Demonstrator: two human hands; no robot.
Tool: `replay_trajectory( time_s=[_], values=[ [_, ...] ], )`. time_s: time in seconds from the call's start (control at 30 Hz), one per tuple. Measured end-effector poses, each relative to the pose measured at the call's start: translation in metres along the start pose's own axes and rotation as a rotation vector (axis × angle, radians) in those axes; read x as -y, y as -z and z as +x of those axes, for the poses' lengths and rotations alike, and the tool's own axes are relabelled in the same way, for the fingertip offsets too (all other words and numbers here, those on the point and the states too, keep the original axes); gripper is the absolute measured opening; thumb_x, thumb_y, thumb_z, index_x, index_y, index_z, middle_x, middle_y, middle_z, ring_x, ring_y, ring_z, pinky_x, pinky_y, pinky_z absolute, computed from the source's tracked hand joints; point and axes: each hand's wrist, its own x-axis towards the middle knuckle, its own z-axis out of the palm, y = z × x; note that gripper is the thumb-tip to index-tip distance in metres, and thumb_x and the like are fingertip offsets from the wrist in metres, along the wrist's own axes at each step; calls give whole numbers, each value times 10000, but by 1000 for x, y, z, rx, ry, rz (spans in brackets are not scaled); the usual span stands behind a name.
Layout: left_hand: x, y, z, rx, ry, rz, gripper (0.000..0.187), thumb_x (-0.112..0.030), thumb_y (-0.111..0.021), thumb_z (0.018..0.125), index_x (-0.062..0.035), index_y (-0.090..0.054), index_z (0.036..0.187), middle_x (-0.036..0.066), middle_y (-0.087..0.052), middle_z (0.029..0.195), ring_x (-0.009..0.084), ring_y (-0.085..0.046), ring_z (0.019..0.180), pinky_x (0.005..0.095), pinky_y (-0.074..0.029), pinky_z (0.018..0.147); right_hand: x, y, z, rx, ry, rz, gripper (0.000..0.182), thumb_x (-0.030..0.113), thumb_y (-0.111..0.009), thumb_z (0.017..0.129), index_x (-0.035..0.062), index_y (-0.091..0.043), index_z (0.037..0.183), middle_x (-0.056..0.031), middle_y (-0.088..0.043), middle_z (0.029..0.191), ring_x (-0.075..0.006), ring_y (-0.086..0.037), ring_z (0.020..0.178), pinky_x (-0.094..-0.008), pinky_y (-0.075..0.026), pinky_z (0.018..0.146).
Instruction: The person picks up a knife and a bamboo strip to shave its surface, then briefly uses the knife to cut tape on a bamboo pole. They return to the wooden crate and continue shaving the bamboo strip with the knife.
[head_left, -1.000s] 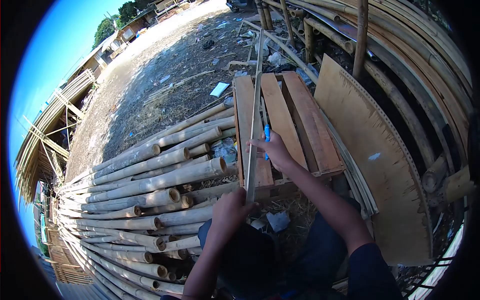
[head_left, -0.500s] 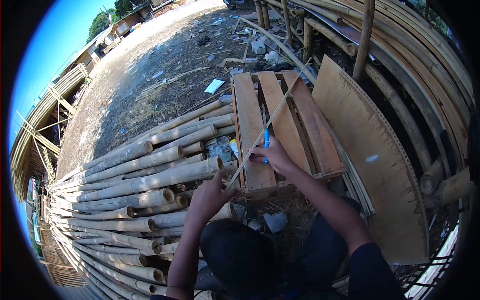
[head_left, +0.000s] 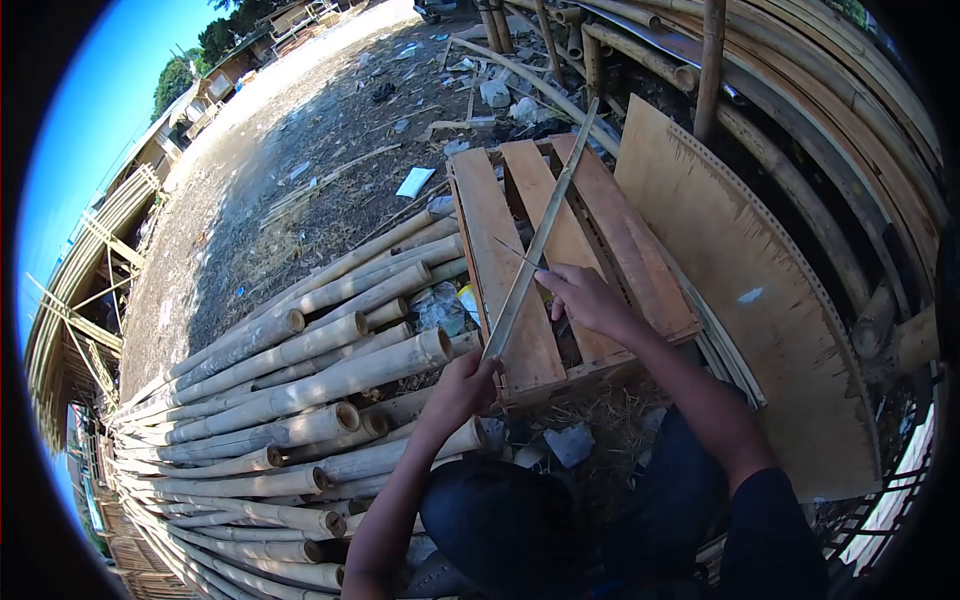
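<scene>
My left hand (head_left: pixel 462 388) is closed round the lower end of a long flat bamboo strip (head_left: pixel 543 232), beside the near left corner of a wooden crate (head_left: pixel 518 358). The strip slants up and away across the crate's slats. Over the crate, my right hand (head_left: pixel 590 298) is closed on a knife (head_left: pixel 521 257). Its thin blade points up and left across the strip, and most of the handle is hidden by the fingers.
Bamboo poles (head_left: pixel 345 362) lie stacked on the left, their cut ends near my left arm. A plywood sheet (head_left: pixel 745 300) leans right of the crate, with thin strips (head_left: pixel 735 360) between. More poles rest on a rack at upper right. Litter covers the ground ahead.
The strip has turned from its narrow edge to show its broad face. My right hand has moved right, and the blue-handled knife has tilted left. My left hand has shifted right.
</scene>
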Motion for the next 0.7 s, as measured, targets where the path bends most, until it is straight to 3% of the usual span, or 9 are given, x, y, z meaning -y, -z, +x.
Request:
replay_trajectory(
  time_s=[0.03,0.07,0.1,0.17,0.23,0.27,0.5,0.7],
  values=[
    [-4,-1,2,-30,-33,90,348,-349,-490,1019,-17,-594,1004,-8,-512,614,78,-530,517,255,-392,469,-7,2,-2,-9,-1,5,488,408,-494,1000,-39,-566,815,-124,-629,611,-203,-654,583,-355,-485,598],
    [-10,-5,1,-135,-128,292,319,-306,-563,975,11,-586,988,73,-565,614,193,-594,524,370,-433,494,-13,3,-5,0,31,-59,471,398,-512,993,-33,-560,807,-122,-625,607,-212,-650,579,-354,-486,598],
    [-7,-7,6,-129,-131,299,319,-306,-563,975,11,-586,988,73,-565,614,193,-594,524,370,-433,494,-13,3,-8,9,62,-125,455,387,-529,986,-27,-553,799,-121,-620,603,-220,-645,574,-353,-487,598],
    [1,-10,16,-309,-450,671,299,-266,-602,933,30,-562,958,183,-602,648,364,-630,615,493,-461,582,-11,4,-16,28,29,-148,426,367,-543,984,-28,-568,826,-107,-612,614,-187,-633,583,-339,-477,586],
    [-6,-14,20,-290,-389,653,291,-258,-605,925,28,-553,941,219,-603,670,415,-615,670,521,-456,616,-5,4,-24,53,-1,-176,398,347,-557,981,-29,-583,853,-94,-605,624,-153,-620,593,-324,-467,574],
    [-9,-16,22,-275,-324,632,283,-250,-608,916,26,-544,923,255,-604,692,466,-600,726,549,-451,649,-3,2,-27,68,-2,-158,429,373,-554,979,-25,-570,819,-117,-600,606,-202,-626,580,-350,-475,585],
    [-16,-24,21,-358,-347,695,325,-267,-605,926,43,-562,838,274,-603,702,483,-589,728,543,-452,650,-2,-36,-38,33,154,-200,529,440,-492,995,-29,-622,787,-239,-609,658,-411,-645,679,-476,-489,652],
    [-10,-21,22,-307,-334,490,384,-294,-593,938,64,-607,802,259,-612,677,423,-635,690,495,-466,620,5,-43,-46,7,236,-386,524,446,-472,996,-4,-651,795,-238,-626,661,-420,-650,691,-499,-507,658]
  ],
)
